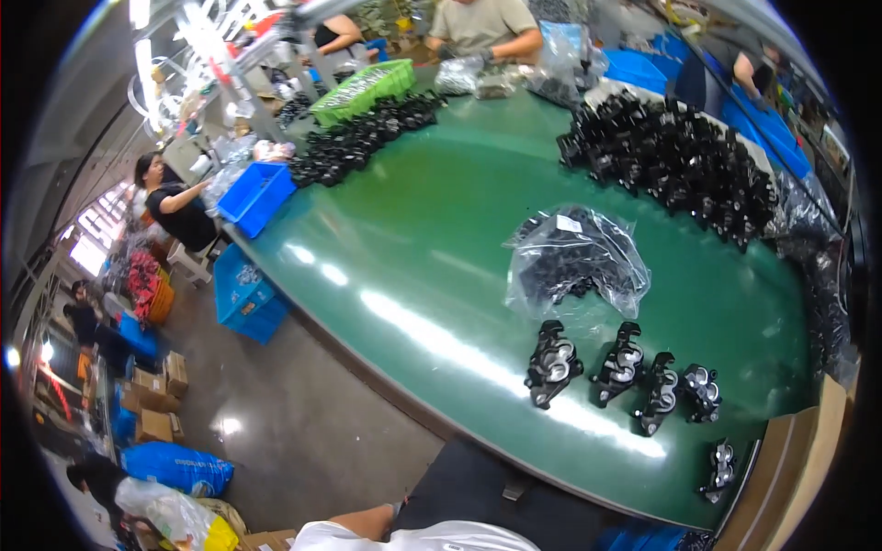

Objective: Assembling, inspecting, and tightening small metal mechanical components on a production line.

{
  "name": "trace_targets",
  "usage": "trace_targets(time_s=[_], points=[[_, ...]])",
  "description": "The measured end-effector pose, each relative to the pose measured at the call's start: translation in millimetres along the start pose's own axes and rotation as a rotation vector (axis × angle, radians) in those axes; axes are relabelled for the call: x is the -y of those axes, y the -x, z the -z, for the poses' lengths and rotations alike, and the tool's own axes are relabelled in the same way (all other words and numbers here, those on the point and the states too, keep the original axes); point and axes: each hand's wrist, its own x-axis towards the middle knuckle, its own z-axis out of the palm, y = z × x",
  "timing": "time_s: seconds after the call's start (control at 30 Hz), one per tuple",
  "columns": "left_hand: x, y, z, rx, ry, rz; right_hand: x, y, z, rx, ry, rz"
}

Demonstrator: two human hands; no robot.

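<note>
Low in the head view, my left forearm (pixel 367 522) reaches across my dark apron. A greyish cuff shows at its wrist, but the fingers cannot be made out against the dark cloth. My right hand is out of sight. Nearest to me on the green table (pixel 413 239) lie several black metal parts (pixel 553 365) with round silver middles, which look like brake calipers. One caliper (pixel 721 471) lies apart from the others, by the table's near right corner. Behind the row rests a clear plastic bag (pixel 579 262) with black parts inside. Neither hand is seen touching these.
A large heap of black parts (pixel 666 151) covers the far right; a smaller heap (pixel 358 138) lies far left by a green basket (pixel 363 92) and a blue bin (pixel 257 197). Cardboard (pixel 781 468) edges the right side. A co-worker (pixel 482 37) sits across the table.
</note>
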Motion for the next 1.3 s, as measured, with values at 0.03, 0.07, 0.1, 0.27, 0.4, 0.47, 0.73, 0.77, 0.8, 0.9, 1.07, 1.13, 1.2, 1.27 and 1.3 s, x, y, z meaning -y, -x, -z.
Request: trace_targets(time_s=[0.03, 0.07, 0.1, 0.27, 0.4, 0.47, 0.73, 0.77, 0.8, 0.9, 1.07, 1.13, 1.2, 1.27, 1.3], points=[[0, -16, 15, 0.045, 0.002, -0.018, -17, 6, -90, 0.058, -0.016, -0.016], [-1, -19, 25, 0.088, 0.018, -0.016, -19, 3, -128, 0.115, -0.025, -0.01], [1, -29, 33, 0.126, 0.031, -0.022, -22, 5, -150, 0.168, -0.032, -0.012], [12, -59, 82, 0.284, 0.071, -0.029, -12, 48, -185, 0.39, -0.085, -0.008], [-3, -32, 57, 0.345, 0.143, -0.013, -15, 125, -190, 0.518, -0.073, 0.021], [-9, -34, 50, 0.304, 0.168, -0.001, -23, 124, -198, 0.511, -0.051, 0.034], [0, -45, 65, 0.1, 0.2, 0.049, -7, 74, -207, 0.418, -0.016, 0.077], [1, -43, 63, 0.093, 0.208, 0.056, -4, 76, -209, 0.425, -0.015, 0.086], [2, -42, 62, 0.088, 0.218, 0.065, -2, 77, -210, 0.434, -0.013, 0.097], [-5, -63, 76, 0.048, 0.266, 0.094, -24, 46, -193, 0.444, 0.016, 0.133], [-14, -97, 111, 0.005, 0.387, 0.215, -73, -48, -149, 0.492, 0.089, 0.274], [-15, -103, 129, 0.0, 0.432, 0.28, -86, -87, -130, 0.521, 0.11, 0.345], [-13, -93, 136, 0.011, 0.468, 0.347, -89, -103, -119, 0.563, 0.118, 0.419], [-10, -68, 130, 0.034, 0.496, 0.409, -81, -94, -116, 0.612, 0.115, 0.488], [-16, -69, 130, 0.031, 0.512, 0.419, -92, -95, -111, 0.626, 0.121, 0.501]])
